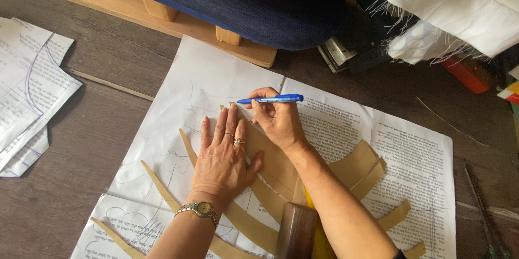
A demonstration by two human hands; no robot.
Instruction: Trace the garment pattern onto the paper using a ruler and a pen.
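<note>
My left hand [223, 157] lies flat, fingers spread, pressing a brown curved cardboard pattern piece [274, 168] onto large white paper sheets [184, 91]. It wears rings and a wristwatch. My right hand [277, 119] holds a blue pen [270, 98] nearly level, its tip pointing left at the upper end of the pattern, just beyond my left fingertips. Pen lines show on the paper at the left of the pattern. More brown curved strips [157, 183] fan out under my forearms.
A dark blue cushion [254, 0] on a wooden frame [108, 2] sits at the top. White frayed fabric [459, 5] hangs at the top right. Loose printed papers [30, 81] lie at the left on the dark floor. A dark wooden cylinder [296, 232] stands near the bottom.
</note>
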